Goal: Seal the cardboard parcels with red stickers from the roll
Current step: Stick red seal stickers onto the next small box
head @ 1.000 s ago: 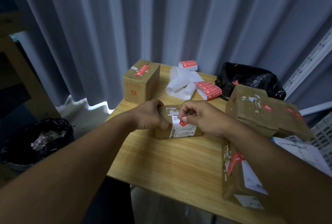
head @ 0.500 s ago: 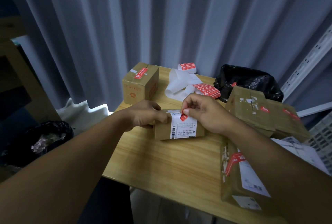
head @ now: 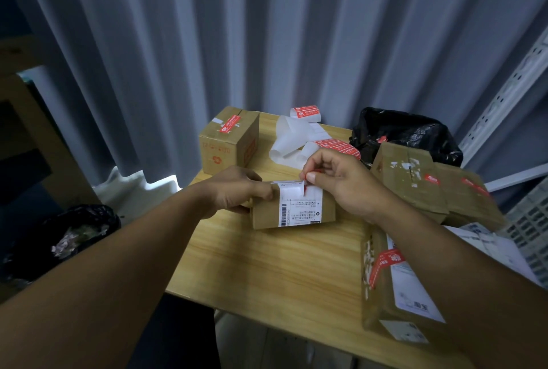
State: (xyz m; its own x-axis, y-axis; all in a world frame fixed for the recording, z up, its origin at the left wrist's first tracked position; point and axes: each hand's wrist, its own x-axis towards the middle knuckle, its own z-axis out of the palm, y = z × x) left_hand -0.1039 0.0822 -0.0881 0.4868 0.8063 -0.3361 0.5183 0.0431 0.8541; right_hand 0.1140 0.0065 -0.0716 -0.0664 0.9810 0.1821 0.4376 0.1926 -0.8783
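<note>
— Where is the parcel?
— The small cardboard parcel [head: 296,216] sits mid-bench [head: 267,274], white shipping label toward me. My left grip [head: 237,192] clasps its left end, fingers curled round the corner.

— And the other one?
— My right grip [head: 341,183] pinches a red sticker [head: 311,175] between thumb and forefinger, right at the parcel's top edge. I cannot tell whether it has touched the card yet.

— How will it handle?
— The sticker looks thin, limp and tacky. I expect it to fold onto itself, so I'd hold one end only, lay the free end across the seam, then rub it down. The parcel looks light but stiff enough to press against. Bracing it at the end seems right.

— Supply?
— The sticker roll [head: 305,112] is at the bench's far edge, its loose strip [head: 338,145] trailing toward me, near a sealed box [head: 228,139]. There are more parcels [head: 415,182] to my right.
</note>
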